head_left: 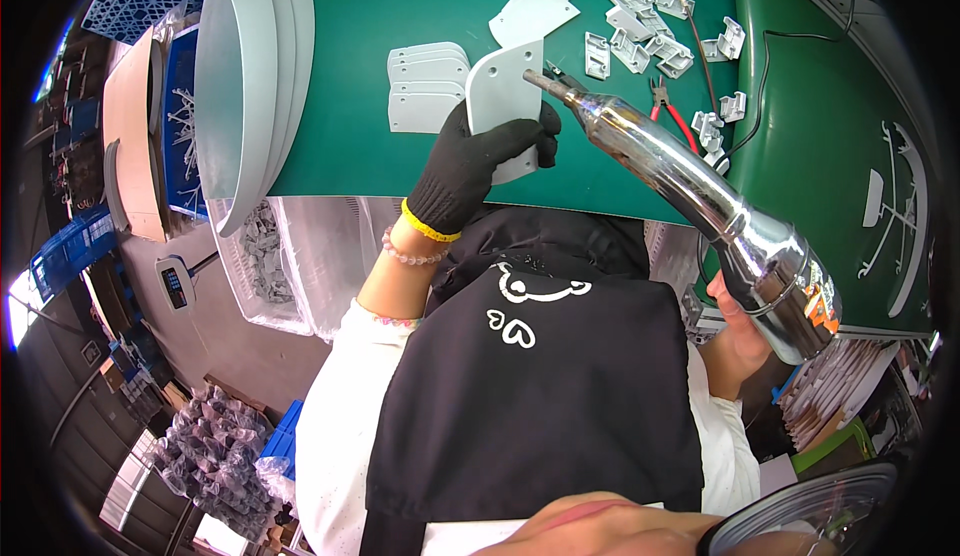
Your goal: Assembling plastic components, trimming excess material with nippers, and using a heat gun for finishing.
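My left hand (470, 161), in a black knitted glove, pinches a light grey plastic plate (502, 86) upright above the front of the table. The plate has a rounded corner and small holes. My right hand (738, 326), bare, grips a shiny chrome heat gun (690, 166) from below; the body of the gun partly hides the fingers. Its narrow nozzle points up and left, and the tip is close to the plate's right edge; whether they touch I cannot tell. Behind the held plate lies another grey plate (533, 13). A row of overlapping similar plates (420, 104) lies to the left.
Several small grey brackets (645, 31) are scattered at the back right, beside red-handled pliers (676, 116) and a thin rod (695, 41). Large curved grey panels (270, 86) stand at the left of the green table (350, 171). A clear bin (265, 286) of small parts sits below.
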The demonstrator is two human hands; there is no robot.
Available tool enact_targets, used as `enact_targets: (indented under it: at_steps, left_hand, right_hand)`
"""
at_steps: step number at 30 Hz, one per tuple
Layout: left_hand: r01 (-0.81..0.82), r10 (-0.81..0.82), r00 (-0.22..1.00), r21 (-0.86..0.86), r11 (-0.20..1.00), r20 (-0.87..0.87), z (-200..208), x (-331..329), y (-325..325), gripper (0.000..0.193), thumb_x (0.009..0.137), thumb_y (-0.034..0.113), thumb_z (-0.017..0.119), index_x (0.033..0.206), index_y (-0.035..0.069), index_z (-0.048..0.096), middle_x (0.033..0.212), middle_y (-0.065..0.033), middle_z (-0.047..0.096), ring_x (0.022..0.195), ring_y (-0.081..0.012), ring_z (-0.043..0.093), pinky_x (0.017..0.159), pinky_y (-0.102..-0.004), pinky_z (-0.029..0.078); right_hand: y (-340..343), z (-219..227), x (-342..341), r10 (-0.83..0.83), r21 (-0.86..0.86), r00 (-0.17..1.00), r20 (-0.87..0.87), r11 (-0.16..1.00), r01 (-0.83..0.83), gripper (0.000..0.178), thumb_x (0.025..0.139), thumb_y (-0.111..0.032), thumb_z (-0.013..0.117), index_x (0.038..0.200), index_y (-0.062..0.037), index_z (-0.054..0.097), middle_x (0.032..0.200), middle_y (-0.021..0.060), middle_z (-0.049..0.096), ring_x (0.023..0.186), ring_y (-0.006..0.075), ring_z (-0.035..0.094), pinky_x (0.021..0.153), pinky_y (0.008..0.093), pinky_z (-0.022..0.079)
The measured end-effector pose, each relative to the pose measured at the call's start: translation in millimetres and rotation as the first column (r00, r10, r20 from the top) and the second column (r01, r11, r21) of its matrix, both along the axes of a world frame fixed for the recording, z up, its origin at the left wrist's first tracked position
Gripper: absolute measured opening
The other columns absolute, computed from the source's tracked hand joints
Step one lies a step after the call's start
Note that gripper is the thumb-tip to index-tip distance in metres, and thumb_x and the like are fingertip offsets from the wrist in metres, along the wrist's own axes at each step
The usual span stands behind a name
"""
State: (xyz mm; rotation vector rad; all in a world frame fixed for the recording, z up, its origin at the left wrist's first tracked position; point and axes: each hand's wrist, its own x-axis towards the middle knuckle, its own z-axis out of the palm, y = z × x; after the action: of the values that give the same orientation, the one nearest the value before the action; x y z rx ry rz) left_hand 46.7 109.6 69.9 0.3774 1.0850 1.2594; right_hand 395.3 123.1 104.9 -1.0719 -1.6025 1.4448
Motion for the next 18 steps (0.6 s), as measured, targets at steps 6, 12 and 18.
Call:
enact_targets:
  at_steps: [6, 12, 18]
  left_hand:
    - [-0.009, 0.008, 0.996, -0.01, 1.0, -0.088, 0.0, 7.5, -2.6, 0.029, 0.084, 0.011, 0.064, 0.106, -0.006, 0.058, 0.091, -0.0111, 0.066, 0.076, -0.0182, 0.064, 0.07, -0.0307, 0.053]
    - [0.01, -0.008, 0.991, 0.017, 1.0, -0.131, 0.9, 5.5, -2.4, 0.028, 0.082, 0.011, 0.064, 0.104, -0.005, 0.059, 0.089, -0.0091, 0.065, 0.075, -0.0164, 0.063, 0.071, -0.0291, 0.052]
    - [0.039, -0.035, 0.978, 0.014, 0.999, -0.208, 2.2, 4.2, -0.2, 0.029, 0.082, 0.013, 0.065, 0.105, -0.003, 0.06, 0.09, -0.0085, 0.065, 0.077, -0.0158, 0.063, 0.072, -0.0285, 0.052]
  right_hand:
    - [-2.9, 0.1, -12.2, -0.004, 0.039, 0.999, -0.046, 0.999, 0.006, 0.008, 0.081, -0.001, 0.067, 0.087, 0.0052, 0.065, 0.08, 0.0132, 0.063, 0.072, 0.0243, 0.06, 0.068, 0.0366, 0.049]
    - [0.6, 5.4, -6.5, 0.041, -0.004, 0.996, 0.074, 0.999, -0.041, 0.009, 0.082, -0.003, 0.068, 0.087, 0.0048, 0.066, 0.081, 0.0123, 0.064, 0.073, 0.024, 0.061, 0.068, 0.0364, 0.049]
    - [0.3, 5.8, -14.2, 0.019, 0.036, 0.999, 0.031, 0.999, -0.02, 0.008, 0.081, -0.002, 0.069, 0.086, 0.0044, 0.067, 0.08, 0.0127, 0.064, 0.073, 0.0236, 0.061, 0.068, 0.0352, 0.05]
